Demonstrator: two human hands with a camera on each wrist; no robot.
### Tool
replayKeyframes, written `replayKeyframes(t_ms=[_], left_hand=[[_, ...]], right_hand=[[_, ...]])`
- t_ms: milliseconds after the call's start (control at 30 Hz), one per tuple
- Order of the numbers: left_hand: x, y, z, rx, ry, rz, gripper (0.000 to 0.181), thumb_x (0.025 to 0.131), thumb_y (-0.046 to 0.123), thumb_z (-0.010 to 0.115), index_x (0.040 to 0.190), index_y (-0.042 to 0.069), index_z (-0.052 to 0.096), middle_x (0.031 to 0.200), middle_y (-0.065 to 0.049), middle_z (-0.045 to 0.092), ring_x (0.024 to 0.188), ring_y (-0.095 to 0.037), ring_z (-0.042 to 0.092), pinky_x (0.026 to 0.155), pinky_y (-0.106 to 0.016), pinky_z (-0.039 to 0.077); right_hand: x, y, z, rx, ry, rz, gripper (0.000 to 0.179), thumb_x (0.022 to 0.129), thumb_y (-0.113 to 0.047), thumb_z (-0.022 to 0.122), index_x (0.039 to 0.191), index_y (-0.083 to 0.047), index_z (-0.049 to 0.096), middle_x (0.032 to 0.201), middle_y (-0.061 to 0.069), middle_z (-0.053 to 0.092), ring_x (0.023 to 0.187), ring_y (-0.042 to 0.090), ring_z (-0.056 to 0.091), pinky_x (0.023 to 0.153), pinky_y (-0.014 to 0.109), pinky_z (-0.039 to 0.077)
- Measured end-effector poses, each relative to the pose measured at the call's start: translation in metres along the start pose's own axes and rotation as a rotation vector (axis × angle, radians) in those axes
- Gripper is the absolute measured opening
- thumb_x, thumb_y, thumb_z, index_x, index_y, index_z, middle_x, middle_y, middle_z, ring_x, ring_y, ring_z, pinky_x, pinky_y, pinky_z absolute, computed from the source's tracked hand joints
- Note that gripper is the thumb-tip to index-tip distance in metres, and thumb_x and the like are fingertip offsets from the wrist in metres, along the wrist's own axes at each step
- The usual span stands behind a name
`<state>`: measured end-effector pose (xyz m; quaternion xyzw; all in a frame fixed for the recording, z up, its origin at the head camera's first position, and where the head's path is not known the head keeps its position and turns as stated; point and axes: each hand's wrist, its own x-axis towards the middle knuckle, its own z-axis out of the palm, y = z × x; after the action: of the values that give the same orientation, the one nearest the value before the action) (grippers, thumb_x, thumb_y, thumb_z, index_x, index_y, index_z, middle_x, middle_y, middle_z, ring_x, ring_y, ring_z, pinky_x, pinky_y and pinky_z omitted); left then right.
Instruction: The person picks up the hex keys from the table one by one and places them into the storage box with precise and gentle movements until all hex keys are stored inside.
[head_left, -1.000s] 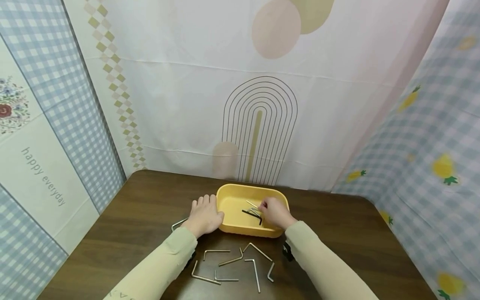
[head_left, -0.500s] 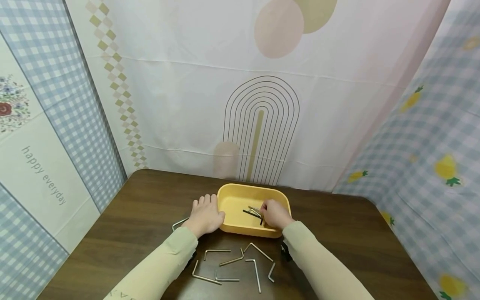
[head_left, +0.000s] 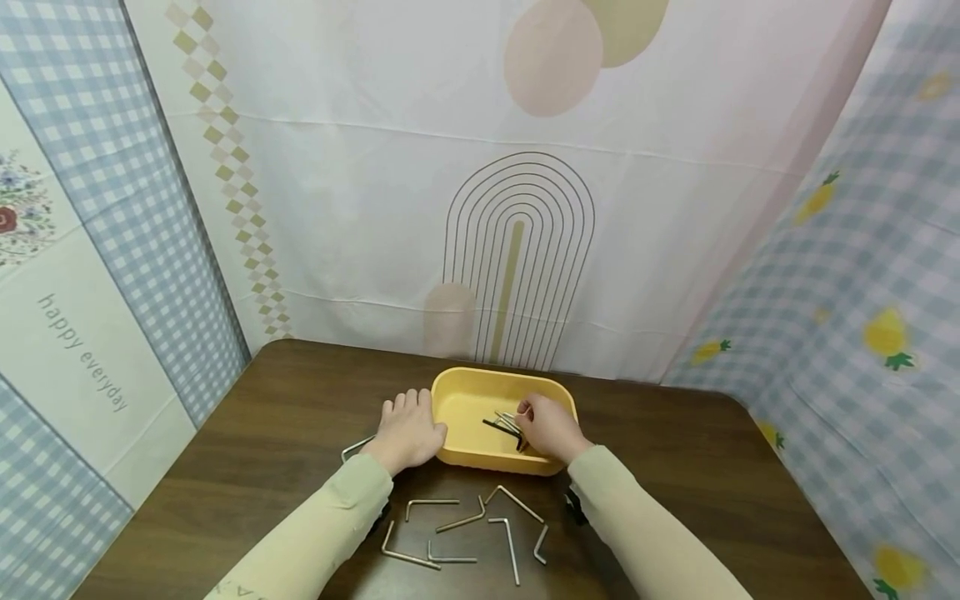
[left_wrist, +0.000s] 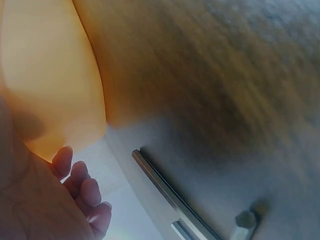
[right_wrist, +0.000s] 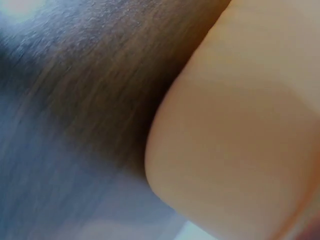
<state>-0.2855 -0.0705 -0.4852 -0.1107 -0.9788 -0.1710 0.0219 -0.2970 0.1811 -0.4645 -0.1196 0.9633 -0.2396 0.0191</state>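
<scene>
A yellow rectangular tub (head_left: 461, 417) stands near the back of the table. My left hand (head_left: 408, 429) rests against its left side, fingers extended and thumb at the rim. Seen from the left wrist, the relaxed fingers (left_wrist: 90, 192) lie beside the orange-looking tub wall (left_wrist: 55, 75). My right hand (head_left: 551, 425) reaches inside the tub's right half with curled fingers, pinching a thin metal hex key mostly hidden by the hand. Under and beside these fingertips lie a black hex key (head_left: 498, 428) and several silver ones. Only the tub's outer wall (right_wrist: 225, 135) fills the right wrist view.
Several loose L-shaped hex keys lie on the dark wooden table (head_left: 300, 417) in front of the tub, among them a long silver one (head_left: 512, 550) and a short one (head_left: 540, 546). Another hex key (head_left: 356, 448) lies by the left wrist. A patterned curtain (head_left: 360, 208) hangs behind.
My right hand has shifted slightly inside the tub, and the light-coloured key by its fingertips has changed angle among the others. The left hand stays at the tub's side.
</scene>
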Motion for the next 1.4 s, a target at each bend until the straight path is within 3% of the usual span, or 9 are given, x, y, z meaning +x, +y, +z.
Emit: replayKeyframes(t_ms=[167, 433, 833, 1133, 1400], left_hand=[[0.001, -0.002, 0.002, 0.000, -0.005, 0.000, 0.035, 0.091, 0.035, 0.049, 0.109, 0.006, 0.046, 0.095, -0.008, 0.041, 0.089, -0.028, 0.038, 0.080, -0.044, 0.028], [0.003, -0.005, 0.003, 0.003, -0.006, -0.014, 0.036, 0.091, 0.036, 0.049, 0.111, 0.006, 0.046, 0.097, -0.008, 0.042, 0.091, -0.028, 0.038, 0.081, -0.044, 0.028], [0.003, -0.003, 0.002, 0.009, -0.010, -0.003, 0.034, 0.090, 0.034, 0.049, 0.109, 0.005, 0.046, 0.095, -0.008, 0.042, 0.089, -0.028, 0.038, 0.080, -0.044, 0.028], [0.004, -0.002, 0.002, 0.012, -0.008, 0.000, 0.036, 0.090, 0.034, 0.049, 0.109, 0.005, 0.046, 0.096, -0.009, 0.042, 0.090, -0.029, 0.039, 0.080, -0.045, 0.028], [0.001, 0.002, -0.002, 0.008, -0.023, -0.011, 0.037, 0.090, 0.032, 0.049, 0.112, 0.003, 0.047, 0.097, -0.010, 0.043, 0.091, -0.029, 0.039, 0.082, -0.046, 0.029]], right_hand=[[-0.013, -0.004, -0.009, 0.066, 0.071, -0.079, 0.022, 0.090, -0.025, 0.068, 0.104, -0.009, 0.062, 0.081, -0.005, 0.058, 0.064, 0.011, 0.053, 0.061, 0.033, 0.045], [-0.038, -0.010, -0.023, 0.106, 0.126, -0.221, 0.028, 0.084, -0.030, 0.075, 0.104, -0.014, 0.061, 0.087, -0.003, 0.060, 0.079, 0.018, 0.056, 0.071, 0.032, 0.045], [-0.084, -0.002, -0.030, 0.207, 0.054, -0.359, 0.037, 0.080, -0.042, 0.077, 0.105, -0.019, 0.061, 0.094, -0.003, 0.062, 0.081, 0.016, 0.058, 0.071, 0.034, 0.049], [-0.113, 0.015, -0.014, 0.219, -0.059, -0.349, 0.038, 0.079, -0.045, 0.076, 0.105, -0.021, 0.062, 0.096, -0.005, 0.062, 0.082, 0.017, 0.058, 0.072, 0.031, 0.048], [-0.122, 0.033, 0.004, 0.209, -0.160, -0.354, 0.036, 0.079, -0.043, 0.077, 0.102, -0.019, 0.063, 0.092, -0.007, 0.061, 0.079, 0.009, 0.056, 0.070, 0.027, 0.047]])
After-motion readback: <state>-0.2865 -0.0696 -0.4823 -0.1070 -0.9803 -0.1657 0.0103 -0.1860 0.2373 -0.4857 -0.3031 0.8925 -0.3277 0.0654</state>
